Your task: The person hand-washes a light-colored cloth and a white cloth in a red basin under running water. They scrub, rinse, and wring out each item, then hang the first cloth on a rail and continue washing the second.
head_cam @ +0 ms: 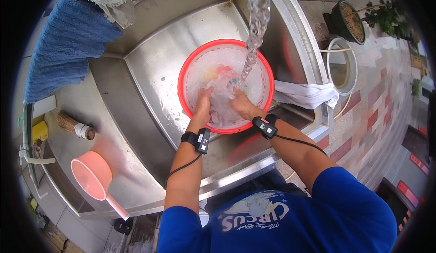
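Observation:
A round red-rimmed basin [225, 41] full of churning, bubbly water stands in a stainless steel sink [160, 55]. My left hand [203, 105] reaches over its near rim, fingertips in the water. To the right, my right hand [242, 105] dips into the same basin, its fingers mostly under the surface. A pale, pinkish mass [220, 100] lies blurred between both hands; whether it is cloth or just foam is unclear. Red and yellow patches show through the water beyond. From above, a thick water stream [256, 21] pours into the basin beside my right hand.
A white cloth [303, 93] hangs over the sink's right edge. On the left steel counter lie a pink plastic dipper [91, 174] and a bundled straw brush [76, 126]. A blue towel [68, 45] hangs at upper left. Outside stand a white bucket [352, 65] and a potted plant [347, 21].

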A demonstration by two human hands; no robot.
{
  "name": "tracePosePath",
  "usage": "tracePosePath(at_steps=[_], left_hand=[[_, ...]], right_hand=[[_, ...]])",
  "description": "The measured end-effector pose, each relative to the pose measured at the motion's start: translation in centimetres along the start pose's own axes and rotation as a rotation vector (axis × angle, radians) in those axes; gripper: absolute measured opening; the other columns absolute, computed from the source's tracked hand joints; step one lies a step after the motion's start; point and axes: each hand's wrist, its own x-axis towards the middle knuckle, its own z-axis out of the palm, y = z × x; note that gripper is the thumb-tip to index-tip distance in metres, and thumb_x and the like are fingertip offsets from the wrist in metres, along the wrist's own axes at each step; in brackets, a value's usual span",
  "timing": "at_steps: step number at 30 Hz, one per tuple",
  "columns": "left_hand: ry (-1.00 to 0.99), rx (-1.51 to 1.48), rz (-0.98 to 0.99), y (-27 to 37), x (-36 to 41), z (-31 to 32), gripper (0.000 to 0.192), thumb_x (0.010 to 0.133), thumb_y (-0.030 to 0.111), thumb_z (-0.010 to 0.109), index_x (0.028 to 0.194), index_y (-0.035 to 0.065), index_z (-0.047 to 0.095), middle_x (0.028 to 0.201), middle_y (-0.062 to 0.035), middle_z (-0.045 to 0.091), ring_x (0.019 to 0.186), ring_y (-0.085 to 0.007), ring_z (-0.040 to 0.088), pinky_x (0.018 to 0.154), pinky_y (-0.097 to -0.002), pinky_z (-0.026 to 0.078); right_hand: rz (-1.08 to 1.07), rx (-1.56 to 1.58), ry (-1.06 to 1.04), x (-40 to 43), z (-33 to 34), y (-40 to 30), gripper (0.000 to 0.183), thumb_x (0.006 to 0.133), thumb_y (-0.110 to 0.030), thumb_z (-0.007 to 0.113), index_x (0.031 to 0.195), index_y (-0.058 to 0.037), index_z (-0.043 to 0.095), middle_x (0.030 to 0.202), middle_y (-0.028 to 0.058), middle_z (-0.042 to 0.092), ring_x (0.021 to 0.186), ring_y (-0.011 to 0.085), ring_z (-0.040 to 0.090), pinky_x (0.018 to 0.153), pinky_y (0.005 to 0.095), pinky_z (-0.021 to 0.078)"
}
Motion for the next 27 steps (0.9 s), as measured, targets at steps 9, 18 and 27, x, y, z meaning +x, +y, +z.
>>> tracePosePath(at_steps=[9,18,27], left_hand=[[-0.415,-0.602,-0.023,4.1,-9.4,-1.4,0.076,0.098,0.07,0.053,0.141,0.0076,0.055,0.123,-0.0131,0.063,0.11,-0.0275,0.065,0.095,-0.0409,0.055],[-0.488,-0.903,-0.029,0.2,-9.9,0.4,0.047,0.108,0.041,0.052,0.141,0.008,0.053,0.13,-0.0118,0.063,0.116,-0.0246,0.065,0.101,-0.0396,0.055],[0.223,0.494,0.373,1.9,-6.4,-1.6,0.061,0.094,0.022,0.066,0.146,-0.0021,0.046,0.129,-0.0227,0.059,0.112,-0.0373,0.061,0.097,-0.0461,0.05]], right_hand=[[-0.157,0.618,-0.434,-14.7,5.2,-11.7,0.024,0.099,-0.01,0.071,0.121,-0.0027,0.069,0.106,0.0021,0.071,0.096,0.01,0.065,0.085,0.028,0.0539],[-0.601,-0.498,0.138,-7.4,5.2,-9.4,0.025,0.1,-0.025,0.064,0.1,0.0005,0.067,0.097,0.0244,0.072,0.086,0.0428,0.07,0.076,0.047,0.0542],[0.264,-0.664,0.506,-0.7,-3.1,-1.4,0.058,0.092,-0.019,0.07,0.137,-0.0005,0.039,0.123,0.0389,0.06,0.115,0.0509,0.062,0.098,0.0557,0.0512]])
